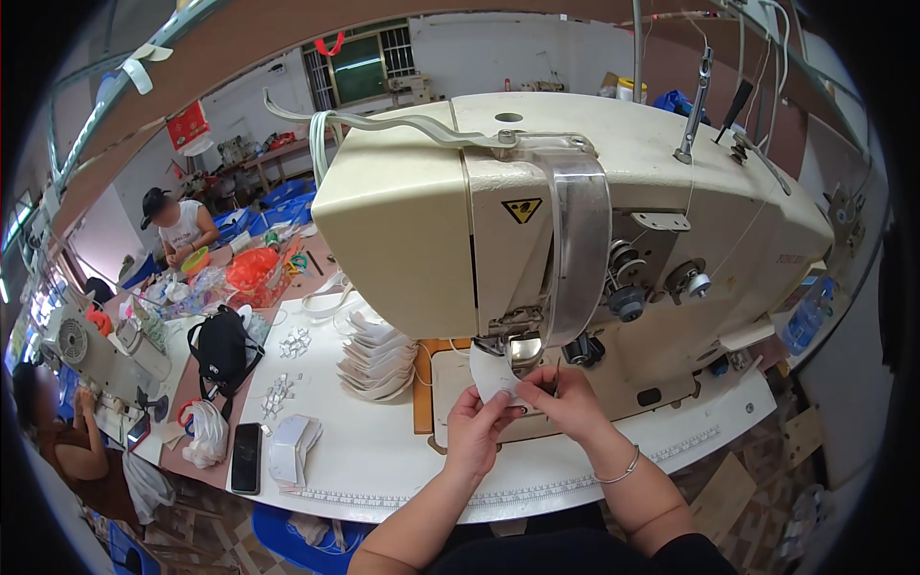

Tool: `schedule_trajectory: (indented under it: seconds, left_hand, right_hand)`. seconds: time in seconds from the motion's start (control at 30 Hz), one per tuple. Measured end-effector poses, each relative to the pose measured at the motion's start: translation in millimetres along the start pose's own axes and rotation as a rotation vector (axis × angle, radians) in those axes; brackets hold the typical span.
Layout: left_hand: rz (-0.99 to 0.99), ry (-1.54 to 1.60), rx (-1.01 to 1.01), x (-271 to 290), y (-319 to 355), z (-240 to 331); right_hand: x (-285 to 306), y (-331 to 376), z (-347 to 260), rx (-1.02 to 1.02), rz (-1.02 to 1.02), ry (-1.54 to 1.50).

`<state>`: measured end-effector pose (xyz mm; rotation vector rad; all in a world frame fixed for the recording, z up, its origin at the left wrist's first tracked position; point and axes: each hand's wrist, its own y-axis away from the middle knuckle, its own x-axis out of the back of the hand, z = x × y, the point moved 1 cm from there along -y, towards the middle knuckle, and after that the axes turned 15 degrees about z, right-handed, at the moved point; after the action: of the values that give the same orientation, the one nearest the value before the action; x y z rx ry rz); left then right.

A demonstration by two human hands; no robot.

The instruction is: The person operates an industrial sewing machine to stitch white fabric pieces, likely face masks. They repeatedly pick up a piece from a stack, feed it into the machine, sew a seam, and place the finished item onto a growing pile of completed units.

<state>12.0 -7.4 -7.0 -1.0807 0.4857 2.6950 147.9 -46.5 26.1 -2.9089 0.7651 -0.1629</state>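
Observation:
A white curved fabric piece (491,372) lies under the needle area of a large cream sewing machine (393,220). My left hand (474,431) pinches the near end of this piece between thumb and fingers. Close beside it, my right hand (567,401) is closed at the piece's right edge, its thumb and fingertips pressed together. A small dark, thin thing shows at the right fingers, too small to name. To the left of the machine's head stands a tall stack of similar white pieces (376,362). A smaller pile of white pieces (292,450) sits nearer the table's front edge.
Left on the table are a black phone (246,458), a black bag (222,353) and small white clusters (278,395). A printed ruler strip (594,479) follows the front edge. A blue bin (302,539) is below. Two other people work at the left.

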Motion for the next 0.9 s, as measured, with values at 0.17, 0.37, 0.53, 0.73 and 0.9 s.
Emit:
schedule_trajectory:
  seconds: [0.17, 0.37, 0.53, 0.73, 0.9]
  left_hand:
    - [0.030, -0.101, -0.062, -3, -8, 6]
    - [-0.032, -0.057, 0.033, -1, -22, 18]
    - [0.048, -0.097, -0.055, -12, -13, 17]
    - [0.080, -0.199, -0.205, -19, -10, 17]
    - [0.050, -0.292, -0.181, -16, -17, 30]
  right_hand:
    - [-5, -1, -5, -0.010, 0.010, -0.048]
    - [-10, -1, 1, -0.044, 0.063, -0.114]
    - [-13, -2, 2, 0.032, 0.076, -0.074]
    - [-12, -2, 0, 0.096, 0.101, -0.005]
    - [-2, -4, 0, 0.544, 0.460, -0.016]
